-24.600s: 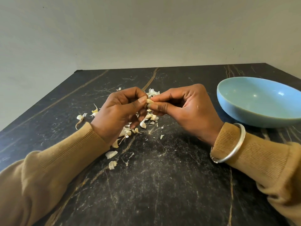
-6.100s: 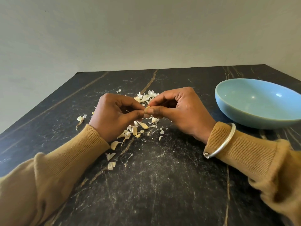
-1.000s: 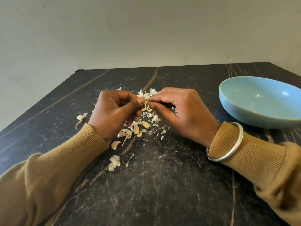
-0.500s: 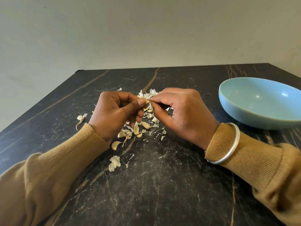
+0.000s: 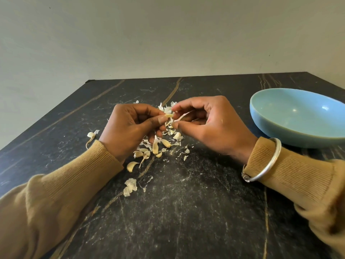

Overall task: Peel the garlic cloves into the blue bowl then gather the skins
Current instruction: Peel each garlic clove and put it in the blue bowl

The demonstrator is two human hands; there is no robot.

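Head view: black marbled tabletop (image 5: 186, 212), plain wall (image 5: 168, 34) behind. Our left grip (image 5: 130, 128) pinches the garlic clove (image 5: 168, 115), right grip (image 5: 211, 126) pinches a skin strip (image 5: 182, 117); loose skins (image 5: 155, 146) under both, blue bowl (image 5: 298, 135) off right.

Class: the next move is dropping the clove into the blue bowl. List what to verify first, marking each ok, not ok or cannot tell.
1. Is the clove pinched in the left hand? ok.
2. Is the clove fully bare? cannot tell; the right hand holds a skin strip beside it.
3. Is the blue bowl upright, on the right hand's side? ok.
4. Is the table between hands and bowl free of things? ok.
5. Are the loose skins gathered? not ok, scattered.
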